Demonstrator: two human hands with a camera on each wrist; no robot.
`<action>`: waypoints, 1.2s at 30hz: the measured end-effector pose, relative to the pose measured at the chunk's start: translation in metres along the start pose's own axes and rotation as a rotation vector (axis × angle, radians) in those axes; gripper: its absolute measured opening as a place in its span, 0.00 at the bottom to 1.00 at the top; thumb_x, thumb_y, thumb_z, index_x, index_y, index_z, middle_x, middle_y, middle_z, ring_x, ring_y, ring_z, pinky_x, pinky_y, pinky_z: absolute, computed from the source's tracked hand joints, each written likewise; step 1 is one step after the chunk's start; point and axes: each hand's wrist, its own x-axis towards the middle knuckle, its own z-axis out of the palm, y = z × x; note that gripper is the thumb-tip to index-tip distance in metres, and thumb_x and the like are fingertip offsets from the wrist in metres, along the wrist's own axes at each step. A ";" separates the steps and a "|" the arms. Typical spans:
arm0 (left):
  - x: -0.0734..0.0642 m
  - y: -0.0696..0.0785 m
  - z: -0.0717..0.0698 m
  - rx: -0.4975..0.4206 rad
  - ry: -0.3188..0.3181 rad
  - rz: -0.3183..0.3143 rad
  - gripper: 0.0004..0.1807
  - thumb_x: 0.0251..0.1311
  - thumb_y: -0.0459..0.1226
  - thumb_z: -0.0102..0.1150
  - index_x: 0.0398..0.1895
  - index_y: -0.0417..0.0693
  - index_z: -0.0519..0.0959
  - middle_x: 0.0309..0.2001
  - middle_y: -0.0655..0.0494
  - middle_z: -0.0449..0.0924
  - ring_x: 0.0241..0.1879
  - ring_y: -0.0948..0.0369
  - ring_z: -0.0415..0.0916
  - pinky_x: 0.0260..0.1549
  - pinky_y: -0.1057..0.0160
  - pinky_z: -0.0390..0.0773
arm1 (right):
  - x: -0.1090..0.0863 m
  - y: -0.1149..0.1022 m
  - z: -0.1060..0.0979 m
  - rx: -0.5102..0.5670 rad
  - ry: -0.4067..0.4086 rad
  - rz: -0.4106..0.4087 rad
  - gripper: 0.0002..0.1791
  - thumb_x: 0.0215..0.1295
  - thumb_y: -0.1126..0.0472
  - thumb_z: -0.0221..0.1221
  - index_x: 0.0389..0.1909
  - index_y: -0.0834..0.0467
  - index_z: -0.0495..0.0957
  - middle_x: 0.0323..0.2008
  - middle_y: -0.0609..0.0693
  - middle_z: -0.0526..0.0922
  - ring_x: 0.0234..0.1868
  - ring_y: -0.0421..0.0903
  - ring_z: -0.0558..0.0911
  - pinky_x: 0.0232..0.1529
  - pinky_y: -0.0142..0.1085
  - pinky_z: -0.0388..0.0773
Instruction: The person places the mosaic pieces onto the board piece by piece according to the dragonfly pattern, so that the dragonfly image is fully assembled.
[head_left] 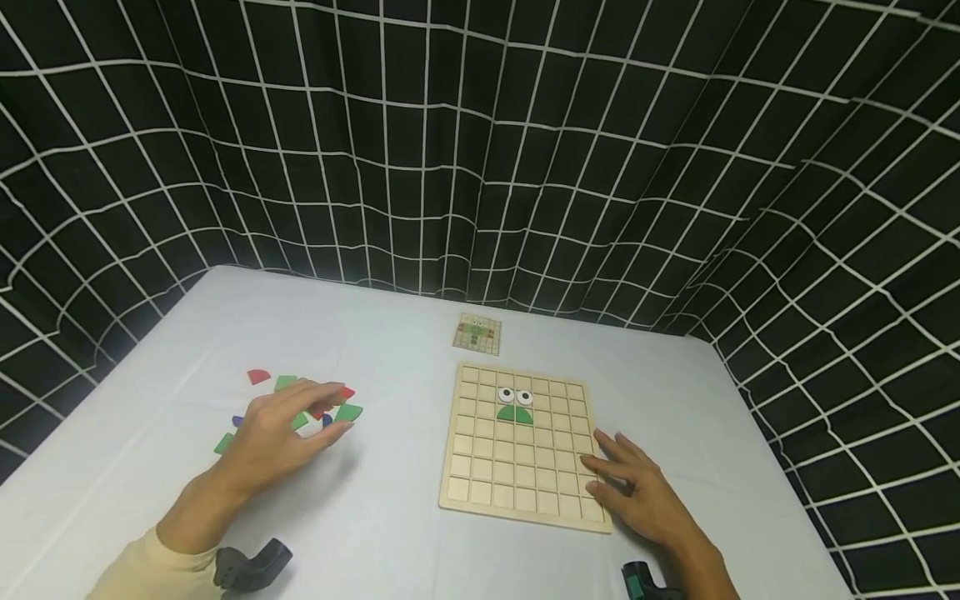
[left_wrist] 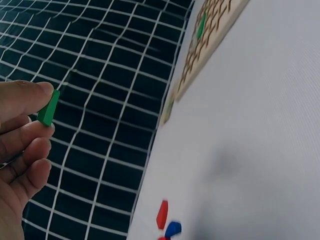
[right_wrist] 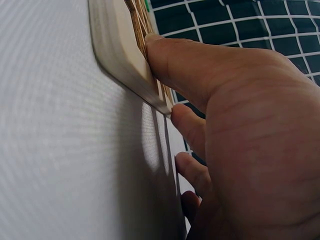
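Observation:
My left hand (head_left: pixel 273 437) is above the loose pieces on the left. Between its thumb and a finger it pinches a green quarter-round piece (left_wrist: pixel 48 108), seen nearly edge-on in the left wrist view. A wooden grid board (head_left: pixel 495 475) lies flat at centre right. On it sit two round eye pieces (head_left: pixel 515 397) and, just below them, two green pieces (head_left: pixel 515 414) side by side. At the board's right edge rests my right hand (head_left: pixel 637 487), fingers spread. In the right wrist view its thumb (right_wrist: pixel 185 65) touches the board's rim (right_wrist: pixel 117 45).
Red, green and blue pieces, such as a red one (head_left: pixel 258 376) and a green one (head_left: pixel 224 443), lie scattered beneath and around the left hand. A small pattern card (head_left: pixel 477 334) lies behind the board on the white table (head_left: pixel 390 492). Dark grid-lined curtains (head_left: pixel 420 167) enclose the table's far side.

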 end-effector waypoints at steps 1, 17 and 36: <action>0.002 0.002 0.002 -0.010 -0.007 -0.002 0.27 0.33 0.31 0.76 0.44 0.42 0.83 0.33 0.58 0.84 0.28 0.65 0.77 0.31 0.75 0.73 | 0.000 0.000 0.000 -0.002 0.000 -0.002 0.20 0.57 0.45 0.64 0.50 0.46 0.83 0.68 0.52 0.68 0.70 0.67 0.56 0.60 0.71 0.50; 0.033 0.016 0.054 -0.112 -0.046 0.022 0.23 0.38 0.32 0.75 0.43 0.41 0.82 0.33 0.58 0.83 0.32 0.64 0.78 0.33 0.68 0.77 | 0.002 0.002 0.001 -0.009 0.001 -0.009 0.20 0.57 0.45 0.64 0.49 0.47 0.83 0.68 0.52 0.68 0.70 0.67 0.56 0.60 0.71 0.50; 0.048 0.046 0.132 -0.178 -0.139 0.034 0.20 0.45 0.33 0.72 0.43 0.37 0.81 0.35 0.52 0.83 0.35 0.62 0.80 0.35 0.69 0.79 | 0.001 0.003 0.000 -0.017 0.003 -0.020 0.20 0.57 0.46 0.64 0.49 0.48 0.83 0.68 0.53 0.68 0.70 0.67 0.57 0.60 0.71 0.51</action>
